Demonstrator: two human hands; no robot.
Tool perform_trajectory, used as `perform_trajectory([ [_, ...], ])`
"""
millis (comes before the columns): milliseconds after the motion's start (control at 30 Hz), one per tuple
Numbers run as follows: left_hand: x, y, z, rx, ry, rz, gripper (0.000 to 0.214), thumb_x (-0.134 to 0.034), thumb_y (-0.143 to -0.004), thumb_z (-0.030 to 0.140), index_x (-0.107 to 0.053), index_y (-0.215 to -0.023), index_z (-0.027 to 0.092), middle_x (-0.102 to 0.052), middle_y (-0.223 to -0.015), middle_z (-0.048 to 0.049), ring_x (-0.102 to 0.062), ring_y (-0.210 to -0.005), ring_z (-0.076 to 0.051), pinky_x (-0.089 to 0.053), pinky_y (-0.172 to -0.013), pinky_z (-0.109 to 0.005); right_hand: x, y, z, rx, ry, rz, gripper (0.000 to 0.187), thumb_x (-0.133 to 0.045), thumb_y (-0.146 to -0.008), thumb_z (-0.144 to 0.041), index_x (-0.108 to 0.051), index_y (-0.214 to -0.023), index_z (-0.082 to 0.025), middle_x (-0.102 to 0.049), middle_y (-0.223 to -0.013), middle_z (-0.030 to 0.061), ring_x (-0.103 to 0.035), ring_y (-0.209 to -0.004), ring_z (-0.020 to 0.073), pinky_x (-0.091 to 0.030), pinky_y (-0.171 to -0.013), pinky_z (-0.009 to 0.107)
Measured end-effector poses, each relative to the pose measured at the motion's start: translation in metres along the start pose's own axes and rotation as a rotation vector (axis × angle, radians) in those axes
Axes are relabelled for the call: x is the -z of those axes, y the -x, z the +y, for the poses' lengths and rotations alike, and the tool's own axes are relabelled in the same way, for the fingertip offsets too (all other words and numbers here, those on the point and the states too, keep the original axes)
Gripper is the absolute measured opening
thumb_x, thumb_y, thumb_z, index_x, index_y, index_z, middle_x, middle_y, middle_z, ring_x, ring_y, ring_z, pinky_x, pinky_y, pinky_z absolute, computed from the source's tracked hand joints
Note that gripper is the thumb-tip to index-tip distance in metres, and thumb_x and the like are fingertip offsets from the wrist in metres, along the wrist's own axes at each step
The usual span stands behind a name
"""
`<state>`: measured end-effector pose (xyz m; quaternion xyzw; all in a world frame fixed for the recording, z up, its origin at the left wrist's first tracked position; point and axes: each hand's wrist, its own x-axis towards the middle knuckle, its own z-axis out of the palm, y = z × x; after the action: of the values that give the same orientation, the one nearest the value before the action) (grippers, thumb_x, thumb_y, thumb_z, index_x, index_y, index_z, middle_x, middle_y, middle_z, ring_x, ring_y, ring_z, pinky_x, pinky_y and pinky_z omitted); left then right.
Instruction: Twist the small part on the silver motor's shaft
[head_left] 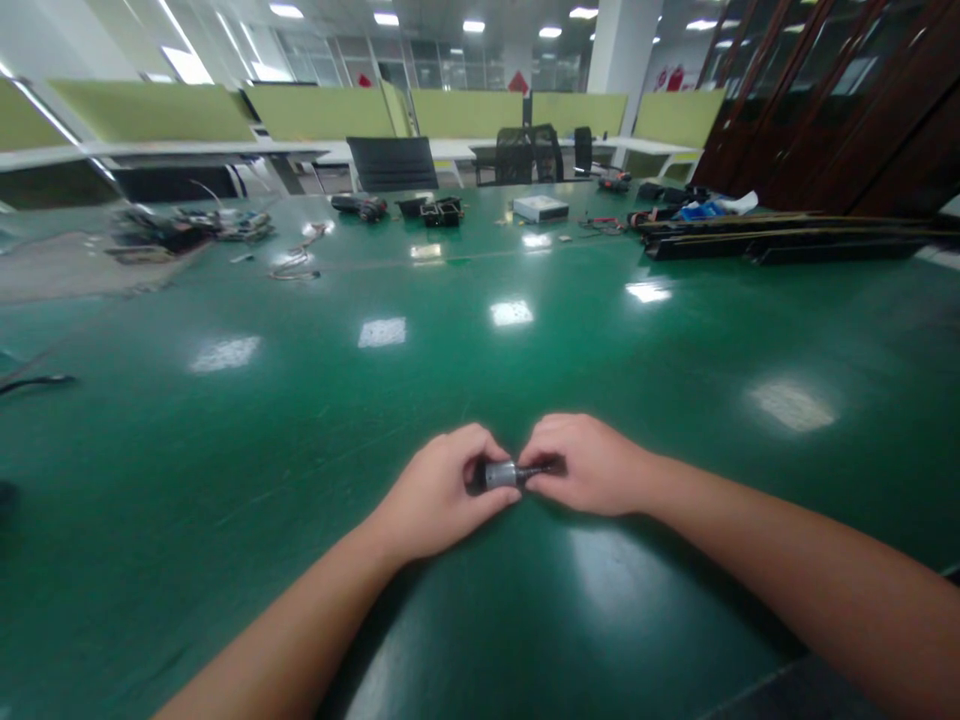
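My left hand [450,488] is closed round a small silver cylinder [501,474] with a dark end, which looks like a small motor. From the cylinder's right side a thin dark part [534,470] runs into my right hand [589,464], whose thumb and fingers pinch it. The cylinder lies roughly level between the two hands, low over the green tabletop [420,400]. Part of it is hidden by my fingers, and I cannot tell whether it touches the table.
Cables and electronic parts [187,230] lie at the far left. Toward the back are black parts [431,210] and a silver box-shaped drive [540,208]. Long dark strips [787,238] are stacked at the far right. A black cable end [37,382] reaches in at the left edge.
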<state>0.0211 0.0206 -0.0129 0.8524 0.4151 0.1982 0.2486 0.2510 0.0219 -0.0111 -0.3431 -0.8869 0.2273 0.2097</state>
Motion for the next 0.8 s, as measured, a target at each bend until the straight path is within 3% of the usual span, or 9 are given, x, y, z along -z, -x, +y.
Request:
perform_trajectory([
  [800,0.0,0.0,0.0,0.016,0.011,-0.012,0.021,-0.076,-0.08,0.034,-0.066,-0.093,0.02,-0.062,-0.079,0.0005,-0.056,-0.068,-0.016,-0.039,-0.061,-0.026,0.012,0.007,0.008,-0.073,0.021,-0.078,0.01,-0.072,-0.08,-0.021,-0.073,-0.09,-0.018,-0.071,-0.086,0.003,-0.062,-0.08,0.0159,-0.044,-0.073,0.027],
])
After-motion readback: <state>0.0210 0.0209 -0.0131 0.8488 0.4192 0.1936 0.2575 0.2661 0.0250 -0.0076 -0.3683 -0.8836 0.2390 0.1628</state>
